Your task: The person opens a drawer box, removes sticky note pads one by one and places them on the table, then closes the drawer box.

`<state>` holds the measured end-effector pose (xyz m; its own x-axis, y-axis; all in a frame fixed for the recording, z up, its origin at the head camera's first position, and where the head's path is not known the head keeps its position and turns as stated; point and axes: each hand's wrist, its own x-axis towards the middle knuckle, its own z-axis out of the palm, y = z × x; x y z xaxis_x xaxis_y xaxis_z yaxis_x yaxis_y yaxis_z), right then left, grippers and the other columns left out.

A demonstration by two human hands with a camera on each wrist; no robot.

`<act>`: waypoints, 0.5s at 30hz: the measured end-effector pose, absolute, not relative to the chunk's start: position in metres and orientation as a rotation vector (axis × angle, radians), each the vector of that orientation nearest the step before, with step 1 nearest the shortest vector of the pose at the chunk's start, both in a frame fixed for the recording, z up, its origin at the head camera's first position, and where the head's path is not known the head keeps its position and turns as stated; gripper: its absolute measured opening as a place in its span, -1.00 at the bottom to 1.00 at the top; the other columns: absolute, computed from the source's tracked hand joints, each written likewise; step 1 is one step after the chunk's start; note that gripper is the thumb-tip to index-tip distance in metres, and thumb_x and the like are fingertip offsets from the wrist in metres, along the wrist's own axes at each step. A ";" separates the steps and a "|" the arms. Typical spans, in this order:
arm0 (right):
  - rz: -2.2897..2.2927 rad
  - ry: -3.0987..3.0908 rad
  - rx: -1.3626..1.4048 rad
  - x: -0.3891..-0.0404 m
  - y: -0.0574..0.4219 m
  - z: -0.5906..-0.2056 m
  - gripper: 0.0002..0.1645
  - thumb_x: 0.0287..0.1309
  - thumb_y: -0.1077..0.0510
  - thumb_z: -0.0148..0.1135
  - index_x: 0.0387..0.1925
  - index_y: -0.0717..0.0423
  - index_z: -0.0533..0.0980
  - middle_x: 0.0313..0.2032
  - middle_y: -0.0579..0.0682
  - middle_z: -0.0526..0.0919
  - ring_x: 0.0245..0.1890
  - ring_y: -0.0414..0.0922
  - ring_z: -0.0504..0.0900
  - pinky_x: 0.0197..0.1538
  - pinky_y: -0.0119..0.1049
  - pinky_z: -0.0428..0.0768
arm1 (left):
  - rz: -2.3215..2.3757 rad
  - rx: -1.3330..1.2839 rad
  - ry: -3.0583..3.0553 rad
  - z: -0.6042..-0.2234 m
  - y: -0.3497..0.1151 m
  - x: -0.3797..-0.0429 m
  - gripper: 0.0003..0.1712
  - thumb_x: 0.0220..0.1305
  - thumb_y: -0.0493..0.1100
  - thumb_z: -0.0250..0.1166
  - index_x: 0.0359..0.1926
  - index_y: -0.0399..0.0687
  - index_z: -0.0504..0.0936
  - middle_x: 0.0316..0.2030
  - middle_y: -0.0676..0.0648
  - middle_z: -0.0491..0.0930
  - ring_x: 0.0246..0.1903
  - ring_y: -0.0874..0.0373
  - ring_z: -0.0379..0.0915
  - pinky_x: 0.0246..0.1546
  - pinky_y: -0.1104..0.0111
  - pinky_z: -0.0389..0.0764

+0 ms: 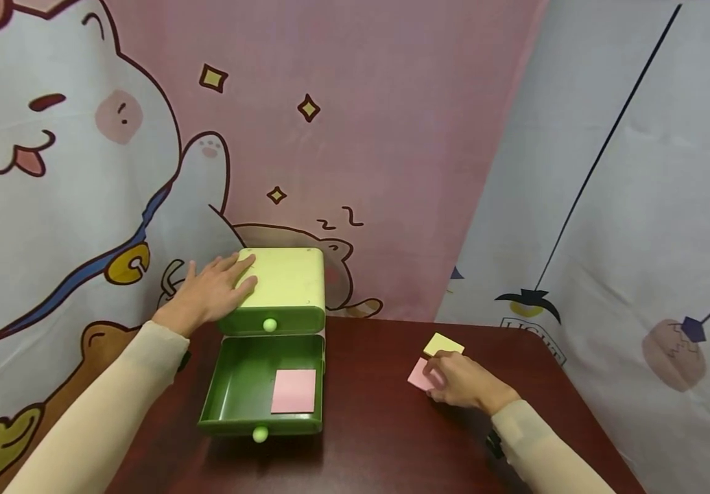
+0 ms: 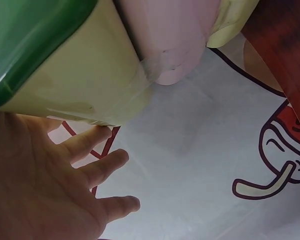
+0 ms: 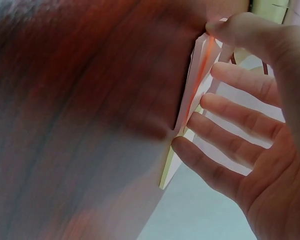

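Observation:
My left hand [image 1: 215, 288] rests with spread fingers on the top left of a small pale yellow and green drawer unit [image 1: 287, 278]. The left wrist view shows its palm against the yellow side [image 2: 85, 75]. Below the upper drawer, the green lower drawer [image 1: 243, 377] stands pulled out, with a pink sticky note pad [image 1: 294, 392] lying inside at the right. On the table to the right, my right hand [image 1: 462, 381] holds another pink sticky note pad [image 1: 419, 375] between thumb and fingertips. A yellow sticky note pad [image 1: 443, 344] lies right behind it, partly under the fingers in the head view.
The dark red-brown table [image 1: 373, 405] stretches between drawer unit and pads. A printed curtain [image 1: 392, 171] with cartoon animals hangs behind the table, and a pale one [image 1: 639, 206] runs along its right side. Round green knobs [image 1: 260, 434] stick out of the drawer fronts.

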<state>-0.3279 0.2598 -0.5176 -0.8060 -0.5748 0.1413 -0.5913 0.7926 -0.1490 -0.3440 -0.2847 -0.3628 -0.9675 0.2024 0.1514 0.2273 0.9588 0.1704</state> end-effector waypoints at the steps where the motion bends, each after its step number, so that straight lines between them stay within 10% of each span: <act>1: 0.282 -2.890 0.932 -0.329 0.260 -0.518 -0.58 0.05 -0.06 0.66 -0.07 -0.04 0.75 -0.14 -0.12 0.75 -0.29 -0.28 0.58 -0.15 -0.25 0.68 | -0.281 -0.328 -2.975 -0.362 -0.285 -0.344 -0.14 0.62 0.50 -0.33 0.75 0.31 -0.01 0.73 -0.20 -0.04 0.66 -0.46 -0.12 0.49 -0.59 -0.39; 15: 0.198 -2.925 0.808 -0.328 0.256 -0.515 -0.56 0.08 -0.24 0.62 -0.05 -0.19 0.76 -0.03 -0.15 0.76 -0.18 -0.18 0.69 -0.11 -0.06 0.73 | -0.285 -0.321 -2.974 -0.361 -0.283 -0.343 -0.13 0.62 0.51 -0.34 0.75 0.32 -0.01 0.73 -0.19 -0.04 0.66 -0.45 -0.13 0.50 -0.57 -0.39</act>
<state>-0.3275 0.2561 -0.5154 -0.8542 -0.5031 0.1313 -0.5162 0.8509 -0.0980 -0.3432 -0.2830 -0.3615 -0.9680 0.1975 0.1548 0.2234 0.9593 0.1726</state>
